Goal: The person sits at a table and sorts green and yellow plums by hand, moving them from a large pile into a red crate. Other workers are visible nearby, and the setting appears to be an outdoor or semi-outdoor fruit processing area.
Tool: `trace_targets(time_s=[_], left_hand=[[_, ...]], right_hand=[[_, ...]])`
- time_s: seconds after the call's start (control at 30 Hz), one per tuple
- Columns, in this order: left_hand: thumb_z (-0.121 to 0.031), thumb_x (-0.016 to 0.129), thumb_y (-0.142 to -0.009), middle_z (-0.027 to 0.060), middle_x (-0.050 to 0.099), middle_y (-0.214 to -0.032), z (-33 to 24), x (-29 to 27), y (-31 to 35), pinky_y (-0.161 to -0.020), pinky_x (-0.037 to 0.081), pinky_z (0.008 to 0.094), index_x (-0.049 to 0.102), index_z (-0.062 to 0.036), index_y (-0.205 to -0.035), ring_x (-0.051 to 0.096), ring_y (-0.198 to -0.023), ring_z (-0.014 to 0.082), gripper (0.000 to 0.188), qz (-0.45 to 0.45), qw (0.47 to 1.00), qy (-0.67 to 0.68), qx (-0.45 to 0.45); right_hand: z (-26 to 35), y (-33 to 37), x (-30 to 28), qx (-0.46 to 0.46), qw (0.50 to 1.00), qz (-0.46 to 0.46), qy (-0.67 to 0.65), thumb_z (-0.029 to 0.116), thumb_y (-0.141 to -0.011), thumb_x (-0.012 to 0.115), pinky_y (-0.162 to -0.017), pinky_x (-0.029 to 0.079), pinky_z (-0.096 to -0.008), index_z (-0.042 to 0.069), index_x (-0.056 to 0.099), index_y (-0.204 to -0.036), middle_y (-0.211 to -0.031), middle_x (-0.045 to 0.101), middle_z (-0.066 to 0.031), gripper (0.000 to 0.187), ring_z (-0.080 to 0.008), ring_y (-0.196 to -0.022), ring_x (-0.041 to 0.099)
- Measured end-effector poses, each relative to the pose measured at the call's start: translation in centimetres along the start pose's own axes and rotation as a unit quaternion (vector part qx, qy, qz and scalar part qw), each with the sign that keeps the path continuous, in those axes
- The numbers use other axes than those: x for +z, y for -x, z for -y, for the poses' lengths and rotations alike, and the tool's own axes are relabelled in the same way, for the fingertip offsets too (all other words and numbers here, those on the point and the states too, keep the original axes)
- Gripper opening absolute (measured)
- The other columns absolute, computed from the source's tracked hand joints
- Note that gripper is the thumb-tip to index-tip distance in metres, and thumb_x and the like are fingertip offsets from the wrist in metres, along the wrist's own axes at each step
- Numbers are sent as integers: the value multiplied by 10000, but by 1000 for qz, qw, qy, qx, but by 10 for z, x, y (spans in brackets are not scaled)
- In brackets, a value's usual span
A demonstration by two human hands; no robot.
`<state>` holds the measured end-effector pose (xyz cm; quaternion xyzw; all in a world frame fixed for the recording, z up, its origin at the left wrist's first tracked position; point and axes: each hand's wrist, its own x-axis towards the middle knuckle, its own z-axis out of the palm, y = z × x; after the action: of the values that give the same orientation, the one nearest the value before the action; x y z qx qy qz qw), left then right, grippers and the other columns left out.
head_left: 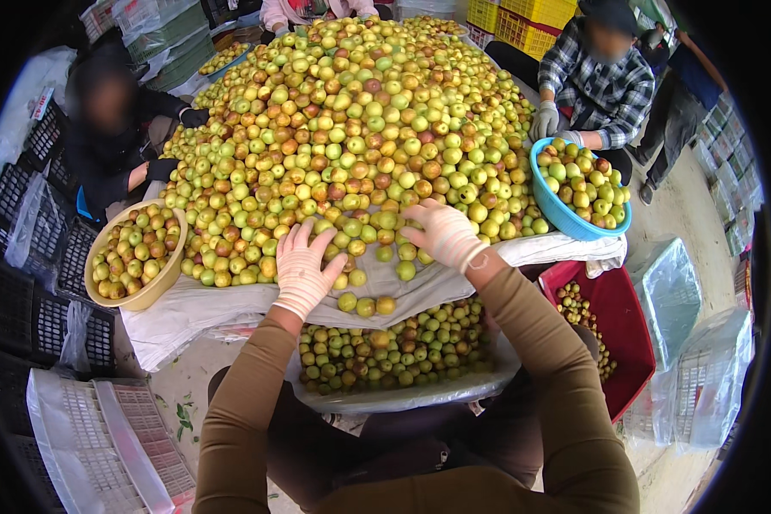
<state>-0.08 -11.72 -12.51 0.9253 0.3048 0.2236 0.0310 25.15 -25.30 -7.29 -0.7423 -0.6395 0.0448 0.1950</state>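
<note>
The gloved left hand [304,270] is laid flat, fingers spread, gripping nothing; the right hand [445,236] is cupped loosely over green jujubes [351,128].

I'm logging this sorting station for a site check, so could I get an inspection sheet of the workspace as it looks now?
Surface: white sheet spread under the fruit, edge hanging toward the person.
Job's things: big heap of green and reddish fruit; lined bin of fruit below the edge.
Clutter: yellow bowl, blue bowl, red crate, all holding fruit.
Hands: left hand and right hand, gloved, flat on the fruit, open.
Cables: nothing seen.
Surroundings: other seated people, black crates, yellow crates.
</note>
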Motion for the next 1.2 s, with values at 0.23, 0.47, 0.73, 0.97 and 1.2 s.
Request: trace_targets(time_s=[0.23,0.47,0.73,0.97,1.2], left_hand=[[-589,615,-851,221,422,-1491,1,4,-20,-1199,88,573,600,-225,-1352,395,-1379,348,620,41,995,-68,-64],[-449,671,-852,111,493,-1398,-3,-1,-14,-1180,233,486,651,-191,-1254,503,-1235,352,478,89,996,-19,-7],[-255,625,-924,76,629,-1194,1,-6,7,-1004,440,431,687,-109,-1138,584,-1116,319,267,94,984,133,65],[-185,572,-977,96,671,-1135,8,-8,15,-988,465,397,691,-53,-1099,608,-1116,286,216,110,958,239,118],[-428,597,-940,69,658,-1152,22,-27,11,-973,453,430,716,-163,-1123,591,-1101,299,343,25,998,2,49]], right_hand=[[51,-57,29,43,980,120,150,584,-883,628,-978,500,-424,149,614,-1309,-1297,574,-97,609,-323,-1196,559],[35,-54,37,-7,979,204,23,526,-858,653,-986,502,-458,221,481,-1452,-1360,555,-155,689,-338,-1219,582],[42,-20,40,-45,977,192,-84,449,-861,686,-973,496,-441,260,504,-1426,-1277,574,-185,623,-371,-1150,609],[41,6,38,-42,975,216,-30,428,-883,681,-985,486,-430,283,538,-1409,-1283,536,-120,564,-323,-1181,585],[54,16,30,-15,967,251,-27,530,-868,678,-990,489,-429,311,525,-1438,-1288,535,-123,629,-314,-1183,582]])
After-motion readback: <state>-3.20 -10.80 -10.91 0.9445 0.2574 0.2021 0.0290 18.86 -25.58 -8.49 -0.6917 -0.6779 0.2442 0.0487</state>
